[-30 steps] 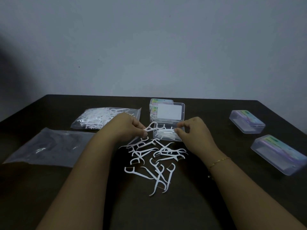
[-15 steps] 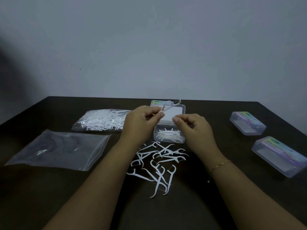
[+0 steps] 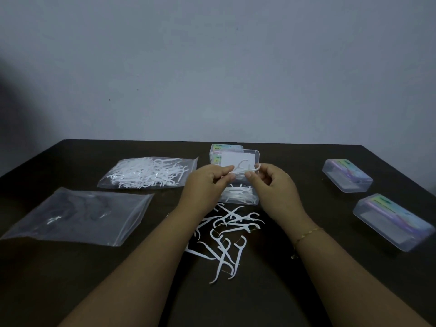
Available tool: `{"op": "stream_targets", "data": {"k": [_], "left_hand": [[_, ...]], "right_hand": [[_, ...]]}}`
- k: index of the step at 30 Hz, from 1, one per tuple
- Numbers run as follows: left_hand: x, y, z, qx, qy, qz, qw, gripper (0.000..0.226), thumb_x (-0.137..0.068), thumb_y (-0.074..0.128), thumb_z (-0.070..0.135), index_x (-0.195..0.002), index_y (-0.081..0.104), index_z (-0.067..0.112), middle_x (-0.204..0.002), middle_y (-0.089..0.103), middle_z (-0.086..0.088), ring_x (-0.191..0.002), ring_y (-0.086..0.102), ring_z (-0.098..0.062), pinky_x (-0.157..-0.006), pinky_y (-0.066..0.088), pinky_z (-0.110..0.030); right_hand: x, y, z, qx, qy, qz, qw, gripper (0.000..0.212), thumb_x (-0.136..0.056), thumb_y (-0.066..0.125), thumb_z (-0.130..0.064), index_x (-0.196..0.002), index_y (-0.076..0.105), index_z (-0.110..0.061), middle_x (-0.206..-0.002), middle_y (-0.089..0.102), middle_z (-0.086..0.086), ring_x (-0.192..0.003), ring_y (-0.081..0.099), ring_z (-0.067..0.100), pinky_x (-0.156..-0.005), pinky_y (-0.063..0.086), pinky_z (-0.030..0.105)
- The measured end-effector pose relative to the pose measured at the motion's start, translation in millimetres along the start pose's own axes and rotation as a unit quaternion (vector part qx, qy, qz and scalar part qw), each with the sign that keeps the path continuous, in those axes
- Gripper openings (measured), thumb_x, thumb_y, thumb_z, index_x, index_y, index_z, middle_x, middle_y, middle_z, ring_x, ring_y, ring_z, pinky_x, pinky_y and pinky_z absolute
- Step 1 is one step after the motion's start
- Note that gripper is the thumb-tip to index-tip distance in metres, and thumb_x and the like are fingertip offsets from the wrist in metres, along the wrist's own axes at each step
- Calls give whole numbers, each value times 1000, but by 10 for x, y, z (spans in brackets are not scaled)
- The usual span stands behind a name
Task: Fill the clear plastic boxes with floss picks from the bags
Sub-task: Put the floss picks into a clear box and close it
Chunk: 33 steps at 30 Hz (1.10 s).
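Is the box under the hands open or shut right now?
Open. The box shows floss picks lying in its uncovered base, and its lid stands tipped back behind the hands.

Dim, flat indoor light; dark shadow at left wall, soft focus, mild wide-angle bowing.

A dark brown wooden table (image 3: 306, 291) is seen, set against a pale wall. Loose white plastic floss picks (image 3: 226, 234) are scattered on it between the two wrists. An open clear plastic box (image 3: 240, 197), partly filled with picks, is placed just below the hands. A clear plastic bag full of white picks (image 3: 147, 173) is laid left of the left hand, and a nearly empty clear bag (image 3: 77, 215) nearer. Two closed clear plastic boxes (image 3: 346, 175) are set well right of the right hand.
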<state>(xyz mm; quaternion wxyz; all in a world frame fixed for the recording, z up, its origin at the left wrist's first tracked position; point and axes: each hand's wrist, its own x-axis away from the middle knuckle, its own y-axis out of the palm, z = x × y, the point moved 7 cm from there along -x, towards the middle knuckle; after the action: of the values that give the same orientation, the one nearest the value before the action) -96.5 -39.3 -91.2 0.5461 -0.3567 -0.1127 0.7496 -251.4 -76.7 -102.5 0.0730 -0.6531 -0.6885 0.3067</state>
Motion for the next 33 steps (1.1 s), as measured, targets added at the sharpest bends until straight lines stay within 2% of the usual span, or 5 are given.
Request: {"op": "stream_targets", "data": {"k": [8,18,25,30,33], "left_hand": [[-23,129,-86,-50,-15,-97,994,38,-94,57,25,-132,55,22,-122,65,5,-116,56,-7,-103,41,-26],[-6,-156,-125,-77,-84,-101,988,31,-91,62,31,-122,64,27,-119,67,7,-97,58,-3,-86,41,-21],[123,-266,-121,-133,-155,-192,960,21,-80,70,46,-88,73,26,-84,68,10,-80,60,-3,-68,48,-25],[204,-291,-155,-197,-196,-261,925,59,-72,77,49,-121,56,24,-118,59,6,-104,55,-11,-92,46,-31],[241,-296,-170,-244,-204,-290,903,77,-73,78,43,-138,43,21,-135,50,1,-119,51,-18,-100,44,-34]], "right_hand": [[-41,35,85,131,-4,-29,991,30,-93,53,-31,-118,66,-19,-114,65,2,-107,54,23,-91,48,48],[50,-92,-92,132,-3,-42,990,23,-92,58,-24,-110,70,-18,-108,64,-1,-98,56,15,-89,51,37],[315,86,-190,220,9,-327,919,31,-84,68,-31,-114,67,-26,-106,61,-7,-93,55,7,-82,45,22],[367,173,-143,238,3,-353,905,44,-84,67,-35,-126,58,-29,-122,59,-8,-96,55,6,-84,44,20],[360,179,-156,249,-6,-341,907,34,-88,63,-31,-122,61,-27,-101,56,-15,-81,50,1,-74,41,15]]}}
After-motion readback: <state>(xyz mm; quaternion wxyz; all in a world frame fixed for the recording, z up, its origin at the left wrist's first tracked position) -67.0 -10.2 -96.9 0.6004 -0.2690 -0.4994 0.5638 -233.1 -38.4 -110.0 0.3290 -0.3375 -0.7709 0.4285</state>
